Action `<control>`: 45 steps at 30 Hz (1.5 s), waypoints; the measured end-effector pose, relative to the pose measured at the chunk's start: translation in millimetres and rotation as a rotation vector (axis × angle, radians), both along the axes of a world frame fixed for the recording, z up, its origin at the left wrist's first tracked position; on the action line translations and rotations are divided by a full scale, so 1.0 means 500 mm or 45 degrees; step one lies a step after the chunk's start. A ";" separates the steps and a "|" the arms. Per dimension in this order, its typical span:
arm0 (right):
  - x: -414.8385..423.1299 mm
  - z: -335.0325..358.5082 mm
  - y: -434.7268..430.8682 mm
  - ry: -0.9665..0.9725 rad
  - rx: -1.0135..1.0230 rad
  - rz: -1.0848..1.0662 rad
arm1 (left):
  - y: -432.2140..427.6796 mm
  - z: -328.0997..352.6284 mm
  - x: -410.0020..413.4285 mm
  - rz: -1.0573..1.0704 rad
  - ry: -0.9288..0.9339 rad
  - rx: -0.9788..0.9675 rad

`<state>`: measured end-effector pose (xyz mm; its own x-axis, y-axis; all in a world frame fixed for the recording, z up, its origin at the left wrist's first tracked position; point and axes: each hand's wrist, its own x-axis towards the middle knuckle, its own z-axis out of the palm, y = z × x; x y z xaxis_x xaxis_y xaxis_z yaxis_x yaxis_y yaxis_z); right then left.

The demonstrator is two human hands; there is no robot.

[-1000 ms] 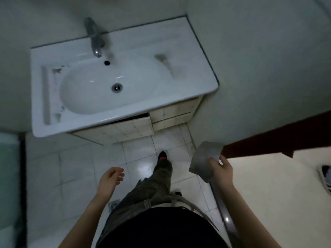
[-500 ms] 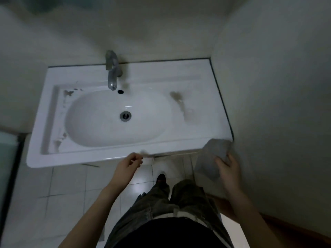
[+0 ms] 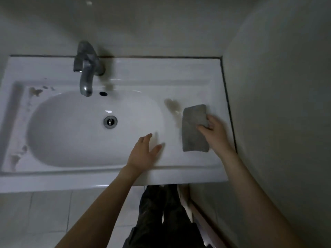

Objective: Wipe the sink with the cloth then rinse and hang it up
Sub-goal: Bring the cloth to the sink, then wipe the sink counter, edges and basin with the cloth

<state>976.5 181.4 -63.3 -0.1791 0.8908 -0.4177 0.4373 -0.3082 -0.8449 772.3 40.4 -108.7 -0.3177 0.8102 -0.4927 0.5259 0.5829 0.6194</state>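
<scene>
White sink (image 3: 197,83) fixed into a corner, wall on the right; oval basin on the left part, flat ledge on the right part; metal faucet (image 3: 86,72) at the back rim, spout over the basin, drain (image 3: 110,122) near the basin's middle; brownish stain (image 3: 172,104) on the ledge between basin and cloth, further grubby marks (image 3: 36,91) at the far-left corner; grey folded cloth (image 3: 194,127) lying flat on the right ledge, just right of the stain, its near edge short of the front rim; right hand (image 3: 215,133) laid on the cloth's right side, fingers spread and pressing down on it, not curled around it; left hand (image 3: 145,153) over the basin's near right edge, fingers apart and extended, holding nothing; contact with the porcelain impossible to tell; both forearms bare, reaching in from below; dark trousers (image 3: 161,221) and pale tiled floor (image 3: 44,221) beneath the front rim
</scene>
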 end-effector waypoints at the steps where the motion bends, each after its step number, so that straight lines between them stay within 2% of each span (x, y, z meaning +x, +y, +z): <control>1: -0.005 -0.015 0.011 -0.101 0.033 0.079 | 0.005 -0.016 0.005 -0.019 0.019 -0.026; 6: 0.004 -0.060 0.000 -0.722 0.561 0.206 | 0.002 -0.046 0.019 -0.094 0.090 -0.040; 8: 0.004 -0.076 -0.011 -0.867 0.670 0.356 | -0.001 -0.043 0.018 -0.087 0.069 -0.037; 11: -0.019 -0.112 -0.018 -0.984 0.669 0.599 | -0.002 -0.040 0.017 -0.071 0.060 -0.030; 15: -0.040 -0.159 -0.007 -1.020 0.693 0.593 | -0.006 -0.048 0.020 -0.118 0.128 0.020; 18: -0.081 -0.167 0.069 -1.025 0.754 0.611 | -0.007 -0.059 0.019 -0.129 0.169 0.033; 21: -0.149 -0.165 0.128 -0.988 0.809 0.796 | -0.007 -0.070 0.017 -0.138 0.196 0.041; 23: -0.163 -0.164 0.105 -0.930 0.865 0.925 | -0.006 -0.067 0.017 -0.126 0.191 0.033; 28: -0.059 -0.152 0.002 -0.879 0.927 1.158 | -0.006 -0.049 0.014 -0.113 0.132 -0.005; 31: -0.025 -0.152 0.039 -0.904 0.876 1.052 | -0.005 -0.052 0.015 -0.099 0.133 0.008; 35: -0.106 -0.160 0.122 -0.949 0.874 0.835 | -0.005 -0.058 0.017 -0.079 0.133 0.043; 40: -0.236 -0.175 0.183 -0.817 1.046 1.159 | -0.007 -0.063 0.018 -0.071 0.138 0.071; 45: -0.199 -0.150 0.137 -0.694 1.167 1.372 | -0.007 -0.058 0.015 -0.091 0.152 0.041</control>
<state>877.2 250.1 -138.4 -0.9068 0.4200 -0.0366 0.4169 0.8802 -0.2267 780.0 37.1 -137.8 -0.3137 0.8476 -0.4279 0.6364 0.5222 0.5678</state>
